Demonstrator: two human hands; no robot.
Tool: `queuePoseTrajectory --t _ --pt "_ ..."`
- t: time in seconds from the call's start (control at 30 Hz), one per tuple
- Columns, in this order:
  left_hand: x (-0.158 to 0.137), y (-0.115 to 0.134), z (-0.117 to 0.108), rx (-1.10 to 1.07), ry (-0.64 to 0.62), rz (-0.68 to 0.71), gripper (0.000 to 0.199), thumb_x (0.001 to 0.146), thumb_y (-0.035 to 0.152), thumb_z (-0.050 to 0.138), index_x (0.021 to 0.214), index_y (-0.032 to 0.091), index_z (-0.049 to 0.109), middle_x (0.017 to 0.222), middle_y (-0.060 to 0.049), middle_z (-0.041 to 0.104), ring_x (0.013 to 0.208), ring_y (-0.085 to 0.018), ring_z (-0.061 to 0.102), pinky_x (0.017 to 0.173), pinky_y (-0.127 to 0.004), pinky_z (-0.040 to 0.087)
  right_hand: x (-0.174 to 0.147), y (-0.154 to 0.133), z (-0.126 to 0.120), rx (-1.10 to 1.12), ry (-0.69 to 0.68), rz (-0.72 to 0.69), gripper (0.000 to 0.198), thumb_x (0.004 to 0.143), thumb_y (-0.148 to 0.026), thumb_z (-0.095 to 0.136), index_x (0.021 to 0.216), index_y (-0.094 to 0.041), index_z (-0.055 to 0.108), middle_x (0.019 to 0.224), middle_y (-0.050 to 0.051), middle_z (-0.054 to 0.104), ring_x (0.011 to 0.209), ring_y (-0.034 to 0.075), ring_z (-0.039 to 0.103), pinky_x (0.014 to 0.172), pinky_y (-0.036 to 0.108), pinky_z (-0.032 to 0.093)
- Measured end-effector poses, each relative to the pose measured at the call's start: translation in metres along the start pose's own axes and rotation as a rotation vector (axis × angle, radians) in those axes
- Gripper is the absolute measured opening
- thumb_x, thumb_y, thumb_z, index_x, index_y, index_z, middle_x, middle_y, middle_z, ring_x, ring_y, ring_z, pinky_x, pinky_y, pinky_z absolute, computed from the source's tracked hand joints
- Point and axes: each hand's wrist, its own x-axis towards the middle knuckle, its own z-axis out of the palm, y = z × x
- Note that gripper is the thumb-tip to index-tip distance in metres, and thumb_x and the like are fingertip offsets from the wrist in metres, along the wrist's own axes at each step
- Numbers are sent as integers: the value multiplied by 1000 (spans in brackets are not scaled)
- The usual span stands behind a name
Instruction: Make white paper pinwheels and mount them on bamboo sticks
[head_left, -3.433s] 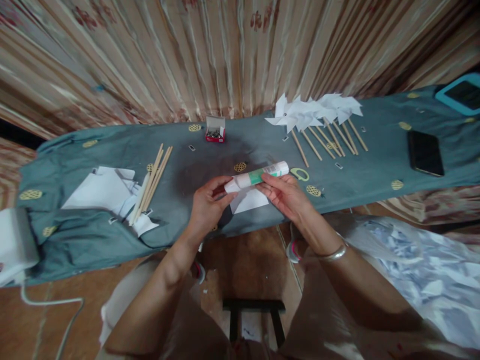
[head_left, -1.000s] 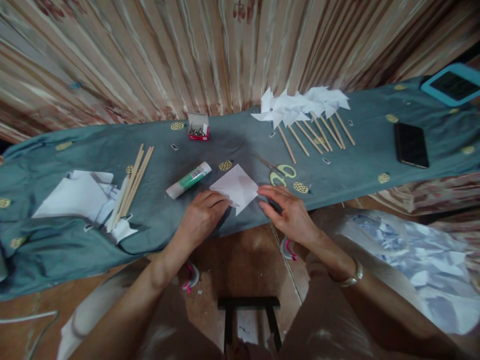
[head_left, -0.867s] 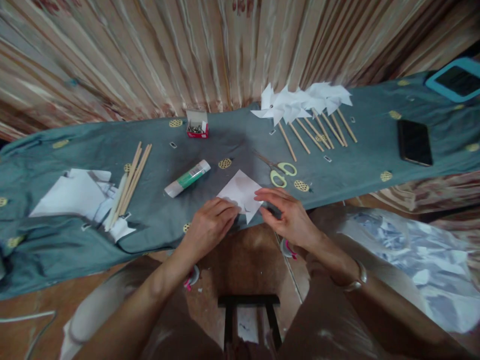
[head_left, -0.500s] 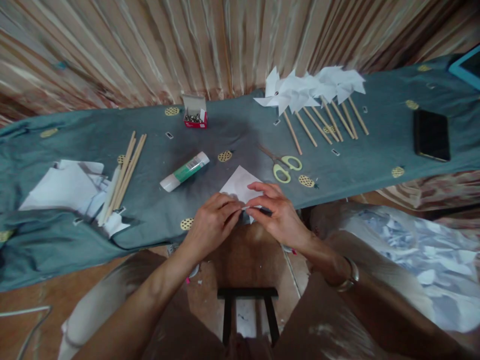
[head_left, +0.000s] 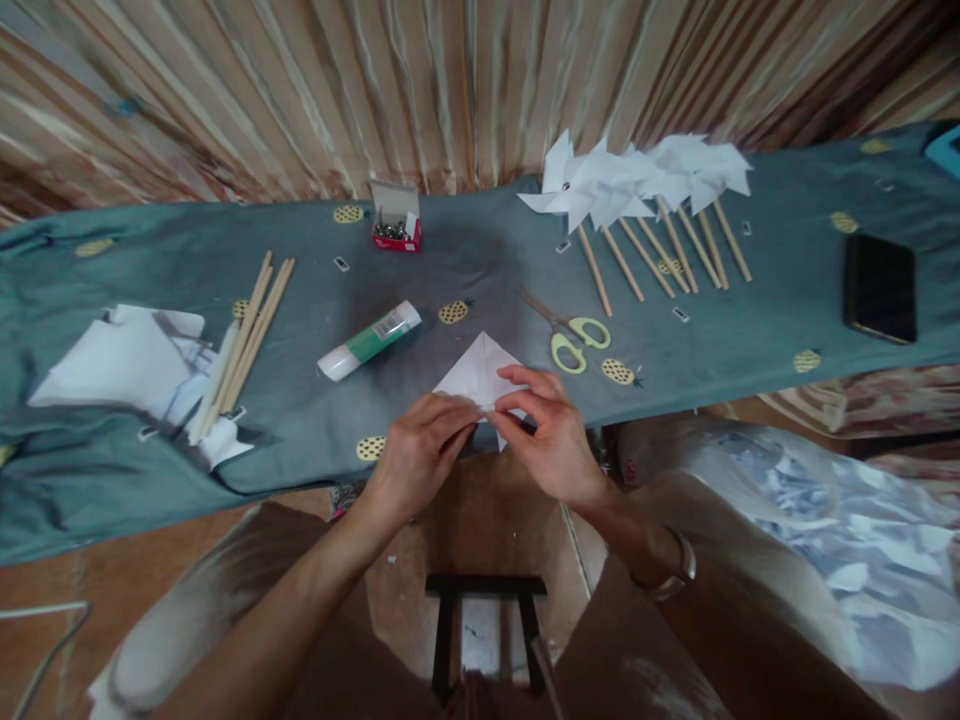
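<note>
A white piece of paper [head_left: 480,372] with a crease line lies at the table's near edge, its point facing away from me. My left hand [head_left: 424,440] pinches its near side with thumb and fingers. From the other side my right hand [head_left: 544,430] grips the same paper, its fingertips almost meeting the left ones. A small corner of paper hangs below my fingers. Just beyond the right hand lie scissors [head_left: 574,340] with light green handles. A glue stick [head_left: 371,340] rests to the left of the paper.
Paper pinwheels on sticks [head_left: 645,185] lie at the back right, a phone [head_left: 880,288] farther right. A small red box of metal pins [head_left: 396,235] stands open at the back. On the left are wooden sticks [head_left: 251,335] and white paper pieces [head_left: 120,360].
The view has shifted slightly. Both hands still pinch the paper at its near edge, and more of its creased upper face now shows. The surrounding things have stayed in place.
</note>
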Motion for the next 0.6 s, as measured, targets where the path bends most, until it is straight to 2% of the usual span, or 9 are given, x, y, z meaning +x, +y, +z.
queuePoseTrajectory --t 0.3,0.6 --pt "2 -3 2 -4 10 -11 14 93 16 61 100 13 72 96 -10 74 91 -19 70 80 -33 60 -3 1 -3 12 21 3 3 85 -22 69 85 -23 66 123 9 68 117 26 59 101 46 48" --pt "5 -4 -1 -40 -51 -49 16 94 16 59 103 16 73 99 -9 74 94 -19 70 84 -32 60 -5 2 -5 1 2 -22 3 86 -21 67 87 -24 65 125 8 67 120 26 58 104 48 46"
